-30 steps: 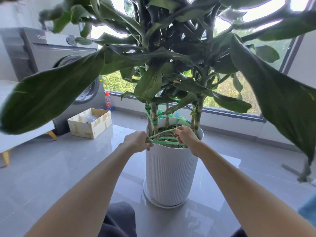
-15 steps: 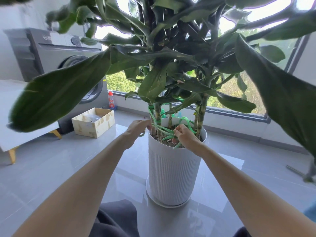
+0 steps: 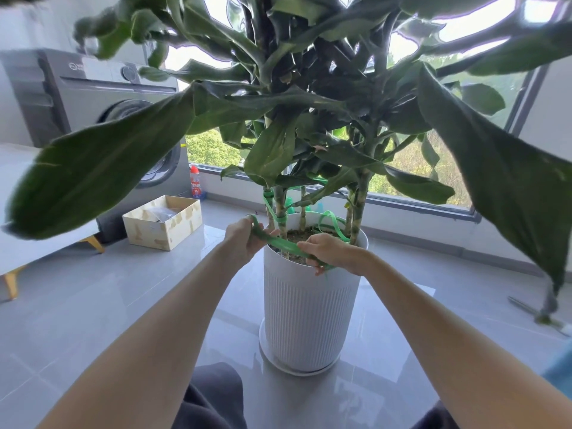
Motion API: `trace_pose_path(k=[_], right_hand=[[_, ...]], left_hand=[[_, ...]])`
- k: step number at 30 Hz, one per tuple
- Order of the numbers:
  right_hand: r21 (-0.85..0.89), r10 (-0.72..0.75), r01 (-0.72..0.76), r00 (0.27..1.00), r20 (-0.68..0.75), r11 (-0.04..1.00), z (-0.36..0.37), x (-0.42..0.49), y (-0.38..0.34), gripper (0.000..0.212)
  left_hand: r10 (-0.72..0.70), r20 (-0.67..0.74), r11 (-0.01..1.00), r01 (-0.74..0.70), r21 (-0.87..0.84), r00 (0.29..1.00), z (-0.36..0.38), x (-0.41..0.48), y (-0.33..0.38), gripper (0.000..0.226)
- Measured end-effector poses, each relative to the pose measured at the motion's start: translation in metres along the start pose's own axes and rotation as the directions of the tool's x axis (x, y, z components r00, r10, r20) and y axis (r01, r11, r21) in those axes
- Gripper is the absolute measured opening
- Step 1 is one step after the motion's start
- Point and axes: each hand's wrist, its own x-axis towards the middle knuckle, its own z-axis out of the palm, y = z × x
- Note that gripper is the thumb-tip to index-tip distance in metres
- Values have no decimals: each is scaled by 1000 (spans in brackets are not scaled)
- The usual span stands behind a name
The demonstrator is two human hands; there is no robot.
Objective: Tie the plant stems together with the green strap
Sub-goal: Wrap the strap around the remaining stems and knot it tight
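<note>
**Green strap (image 3: 284,244) held taut over the pot's near rim**

The left hand (image 3: 244,239) curls its fingers round one end; the right hand (image 3: 328,252) grips the other, against the white ribbed pot (image 3: 309,305). More strap wraps the left plant stems (image 3: 280,202).

Grey front-load washing machine (image 3: 93,125) against left wall. Open cardboard box (image 3: 162,227) on grey tile floor (image 3: 93,305) just in front of washing machine, clear bag inside. Red bottle (image 3: 195,185) just right of washing machine. White table (image 3: 46,252), wooden legs, front-left of washing machine. Window (image 3: 210,147) right of washing machine, trees outside.
</note>
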Motion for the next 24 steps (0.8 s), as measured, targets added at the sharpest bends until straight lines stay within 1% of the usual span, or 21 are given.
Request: trace_pose_path(k=[1,3,6,7,8,9,10,12,14,15,16,17,19,21,24], right_hand=[[-78,-6,5,1000,-12,997,1,1,3,29],[-202,1,-10,999,-40,979,1,2,9,24],[-423,-11,-44,992,-127,905,0,4,18,16],[-488,-27,-53,987,-156,871,-1,4,18,16],[-532,-46,-54,984,-172,845,-1,2,17,16],[-548,-68,-37,983,-170,836,0,0,14,16],[-509,-81,-10,985,-156,860,2,-1,11,16],[-302,-66,30,992,-110,953,9,-5,1,16],[-125,-16,13,999,-28,992,15,-6,-8,15],[-72,5,-3,1000,28,997,18,-6,-11,16],[-48,16,-13,997,74,999,20,-5,-13,17],[-50,24,-19,995,98,999,22,-5,-13,17],[-123,29,-19,996,81,992,22,-4,-9,15],[-214,14,-3,999,49,977,21,-5,-2,14],[-392,-35,36,999,10,919,16,-6,7,15]], left_hand=[[28,-39,995,-24,97,999,2,1,-2,28],[112,-62,959,-91,269,992,4,2,-8,28],[212,-50,921,-183,345,976,5,8,-16,28],[259,-51,894,-220,389,965,5,9,-17,29],[331,-49,839,-271,471,942,5,11,-18,31],[416,-28,760,-331,559,909,4,11,-18,32],[491,-8,680,-378,628,871,3,12,-18,33],[593,13,559,-424,713,805,1,14,-17,31],[667,61,438,-457,774,743,-1,14,-16,25],[684,77,395,-457,797,725,-3,14,-16,23],[686,77,381,-448,808,723,-6,14,-16,22],[671,61,397,-428,812,739,-8,15,-14,21],[633,29,420,-375,826,774,-15,22,-14,22],[599,72,372,-357,857,798,-18,23,-15,21],[603,126,310,-377,873,788,-14,19,-20,21]])
